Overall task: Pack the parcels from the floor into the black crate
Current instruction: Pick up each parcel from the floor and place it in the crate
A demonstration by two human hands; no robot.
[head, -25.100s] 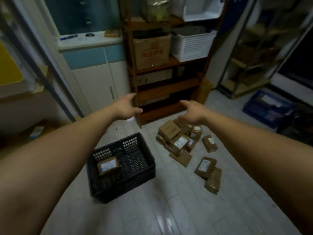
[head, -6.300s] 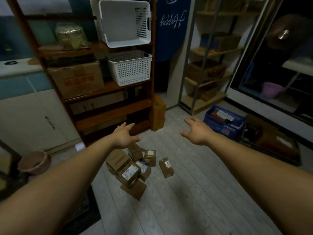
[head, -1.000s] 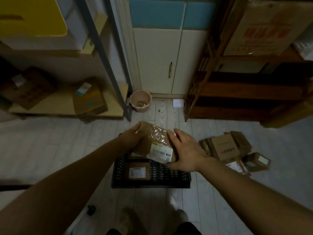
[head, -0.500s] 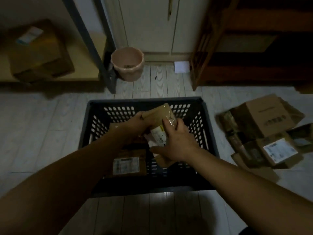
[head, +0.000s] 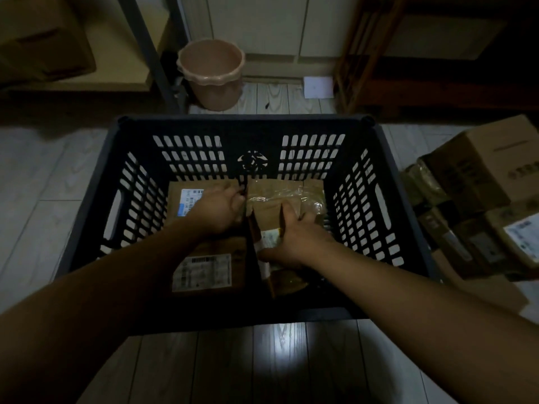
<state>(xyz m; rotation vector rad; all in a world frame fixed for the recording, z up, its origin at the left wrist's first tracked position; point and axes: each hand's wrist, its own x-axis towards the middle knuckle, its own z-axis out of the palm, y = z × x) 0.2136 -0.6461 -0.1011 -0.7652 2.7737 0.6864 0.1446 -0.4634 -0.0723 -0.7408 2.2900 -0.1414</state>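
The black crate (head: pixel 245 125) stands on the floor right below me. Both my hands are down inside it. My left hand (head: pixel 217 209) and my right hand (head: pixel 294 239) grip a taped brown parcel (head: pixel 280 199) from either side, low against the crate's bottom at its right half. Two other labelled parcels lie in the crate: one at the far left (head: pixel 186 196) and one nearer me (head: pixel 207 271), partly under my left forearm. A heap of brown parcels (head: pixel 478 199) sits on the floor to the crate's right.
A pink bucket (head: pixel 211 72) stands beyond the crate beside a grey shelf post (head: pixel 145 51). A wooden shelf unit (head: pixel 437 80) rises at the back right. White cabinet doors (head: pixel 262 24) are straight ahead. A low shelf with a cardboard box (head: pixel 38 39) is at the left.
I have bent closer to the crate, and both hands have lowered the taped parcel from rim height down to the crate's floor at the right.
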